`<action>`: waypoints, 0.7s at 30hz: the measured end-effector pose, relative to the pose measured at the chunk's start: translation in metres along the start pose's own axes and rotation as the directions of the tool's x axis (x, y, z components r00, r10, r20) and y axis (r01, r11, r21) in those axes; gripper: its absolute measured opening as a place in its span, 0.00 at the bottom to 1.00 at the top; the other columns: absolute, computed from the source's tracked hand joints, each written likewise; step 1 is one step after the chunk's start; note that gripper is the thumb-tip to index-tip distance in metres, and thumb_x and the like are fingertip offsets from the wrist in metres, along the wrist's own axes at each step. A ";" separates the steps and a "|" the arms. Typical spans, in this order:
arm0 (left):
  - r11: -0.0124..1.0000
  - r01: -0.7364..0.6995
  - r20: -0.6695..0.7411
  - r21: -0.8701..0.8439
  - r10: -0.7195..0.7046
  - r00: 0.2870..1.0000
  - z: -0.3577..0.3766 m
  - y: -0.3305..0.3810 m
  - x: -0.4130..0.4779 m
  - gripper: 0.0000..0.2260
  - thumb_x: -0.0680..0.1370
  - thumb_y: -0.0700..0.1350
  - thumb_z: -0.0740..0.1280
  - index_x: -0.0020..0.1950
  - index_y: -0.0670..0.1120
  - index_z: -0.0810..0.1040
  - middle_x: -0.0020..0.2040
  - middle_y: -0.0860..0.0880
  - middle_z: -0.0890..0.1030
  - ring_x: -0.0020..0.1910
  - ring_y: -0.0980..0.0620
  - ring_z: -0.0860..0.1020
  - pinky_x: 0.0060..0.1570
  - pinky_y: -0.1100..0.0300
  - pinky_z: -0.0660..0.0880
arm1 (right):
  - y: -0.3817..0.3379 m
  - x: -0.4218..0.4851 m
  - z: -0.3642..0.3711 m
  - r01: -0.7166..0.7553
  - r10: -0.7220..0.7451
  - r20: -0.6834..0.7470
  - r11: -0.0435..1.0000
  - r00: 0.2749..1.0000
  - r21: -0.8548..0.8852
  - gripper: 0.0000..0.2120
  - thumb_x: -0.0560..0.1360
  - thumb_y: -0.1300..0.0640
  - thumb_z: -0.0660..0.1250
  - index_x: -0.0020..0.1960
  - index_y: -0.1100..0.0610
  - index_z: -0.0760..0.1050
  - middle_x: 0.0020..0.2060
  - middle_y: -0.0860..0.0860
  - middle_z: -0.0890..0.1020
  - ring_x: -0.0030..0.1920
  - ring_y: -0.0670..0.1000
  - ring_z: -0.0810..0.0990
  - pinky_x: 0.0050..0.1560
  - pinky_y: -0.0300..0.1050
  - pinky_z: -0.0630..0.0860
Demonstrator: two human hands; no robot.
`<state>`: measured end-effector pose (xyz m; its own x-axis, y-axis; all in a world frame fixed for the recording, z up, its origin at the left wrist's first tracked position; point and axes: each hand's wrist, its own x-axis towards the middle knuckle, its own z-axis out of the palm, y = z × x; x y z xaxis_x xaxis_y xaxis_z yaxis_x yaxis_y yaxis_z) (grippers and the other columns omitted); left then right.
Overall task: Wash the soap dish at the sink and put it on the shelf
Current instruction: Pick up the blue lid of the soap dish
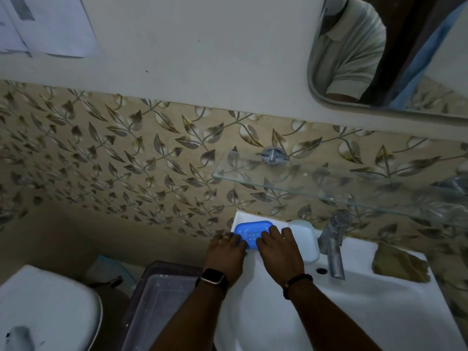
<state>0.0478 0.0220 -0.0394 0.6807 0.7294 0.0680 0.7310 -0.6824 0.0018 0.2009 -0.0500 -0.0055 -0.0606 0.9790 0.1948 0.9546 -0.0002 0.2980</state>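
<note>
A blue soap dish (250,230) with small drain holes rests on the back left corner of the white sink (367,305). My left hand (225,252) grips its left end, a watch on the wrist. My right hand (277,250) holds its right end, fingers laid over the rim. A white soap-dish part (305,239) lies just to the right of the blue one. The glass shelf (304,183) is fixed to the tiled wall above the sink and the steel tap (333,244).
A brown cloth or sponge (397,264) lies on the sink's right rim. A clear plastic tub (157,300) stands left of the sink, a white toilet (48,305) further left. A mirror (385,51) hangs at upper right. Clear glass items (453,196) sit on the shelf's right end.
</note>
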 end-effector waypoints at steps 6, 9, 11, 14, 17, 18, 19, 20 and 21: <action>0.992 0.009 -0.213 -0.125 -0.036 0.976 -0.040 -0.004 -0.008 0.12 0.79 0.49 0.62 0.58 0.47 0.81 0.67 0.44 0.79 0.59 0.39 0.79 0.58 0.46 0.74 | 0.004 -0.006 -0.045 0.015 -0.019 -0.143 1.000 0.990 -0.027 0.08 0.70 0.66 0.62 0.37 0.55 0.73 0.33 0.52 0.76 0.43 0.57 0.77 0.40 0.52 0.72; 0.957 0.024 -0.289 -0.288 -0.110 0.951 -0.066 0.002 -0.012 0.14 0.80 0.47 0.64 0.63 0.44 0.79 0.68 0.43 0.77 0.51 0.36 0.81 0.51 0.47 0.77 | 0.011 -0.018 -0.073 -0.002 -0.011 -0.194 0.998 0.981 -0.067 0.08 0.70 0.67 0.63 0.37 0.55 0.74 0.33 0.52 0.76 0.42 0.58 0.77 0.39 0.52 0.72; 0.908 -0.005 -0.344 -0.420 -0.154 0.926 -0.082 0.013 -0.013 0.16 0.80 0.47 0.65 0.65 0.43 0.77 0.66 0.43 0.77 0.52 0.39 0.81 0.48 0.48 0.79 | 0.018 -0.029 -0.090 -0.021 0.004 -0.221 0.997 0.975 -0.075 0.09 0.71 0.67 0.60 0.38 0.55 0.74 0.33 0.52 0.76 0.42 0.58 0.77 0.39 0.52 0.72; 0.741 0.026 -0.289 -0.671 -0.294 0.911 -0.108 0.042 -0.016 0.17 0.81 0.51 0.64 0.67 0.44 0.75 0.60 0.45 0.80 0.52 0.44 0.81 0.48 0.51 0.79 | 0.033 -0.055 -0.116 -0.078 0.048 -0.266 0.992 0.963 -0.104 0.11 0.73 0.67 0.57 0.38 0.55 0.73 0.33 0.53 0.76 0.41 0.58 0.76 0.38 0.51 0.69; 0.470 0.119 -0.084 -0.875 -0.389 0.917 -0.120 0.068 -0.012 0.17 0.81 0.50 0.66 0.65 0.40 0.76 0.50 0.42 0.85 0.48 0.43 0.84 0.51 0.48 0.80 | 0.048 -0.076 -0.134 -0.122 0.078 -0.307 0.984 0.948 -0.127 0.11 0.73 0.67 0.58 0.38 0.55 0.73 0.33 0.53 0.76 0.40 0.58 0.75 0.37 0.50 0.68; 0.298 0.126 0.006 -0.946 -0.374 0.928 -0.125 0.077 -0.013 0.15 0.81 0.48 0.66 0.62 0.38 0.78 0.48 0.40 0.85 0.45 0.42 0.85 0.49 0.47 0.82 | 0.054 -0.086 -0.138 -0.144 0.095 -0.319 0.981 0.943 -0.132 0.10 0.72 0.67 0.59 0.38 0.55 0.73 0.33 0.53 0.76 0.40 0.58 0.75 0.37 0.50 0.69; 0.110 0.129 0.086 -0.986 -0.332 0.940 -0.128 0.087 -0.014 0.12 0.82 0.45 0.66 0.57 0.37 0.79 0.46 0.37 0.85 0.40 0.43 0.84 0.45 0.48 0.84 | 0.060 -0.095 -0.141 -0.157 0.106 -0.325 0.978 0.940 -0.136 0.09 0.72 0.66 0.60 0.38 0.55 0.72 0.34 0.53 0.76 0.41 0.58 0.75 0.38 0.51 0.70; -0.055 0.141 0.151 -0.988 -0.276 0.949 -0.131 0.097 -0.015 0.09 0.82 0.42 0.66 0.53 0.36 0.79 0.44 0.36 0.84 0.36 0.44 0.83 0.38 0.53 0.84 | 0.065 -0.105 -0.142 -0.165 0.113 -0.319 0.976 0.941 -0.141 0.08 0.71 0.66 0.62 0.38 0.54 0.72 0.34 0.53 0.76 0.41 0.58 0.75 0.39 0.51 0.70; -0.175 0.155 0.193 -0.972 -0.227 0.954 -0.134 0.106 -0.018 0.08 0.82 0.40 0.66 0.52 0.35 0.79 0.42 0.36 0.83 0.34 0.44 0.82 0.34 0.57 0.84 | 0.070 -0.115 -0.142 -0.168 0.114 -0.317 0.974 0.941 -0.149 0.07 0.71 0.65 0.63 0.38 0.54 0.72 0.34 0.52 0.76 0.42 0.58 0.76 0.40 0.51 0.69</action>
<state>0.1071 -0.0699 0.0936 0.4927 0.8607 -0.1282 -0.0687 0.1853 0.9803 0.2334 -0.1914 0.1258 -0.0406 0.8568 0.5141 0.8970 -0.1954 0.3965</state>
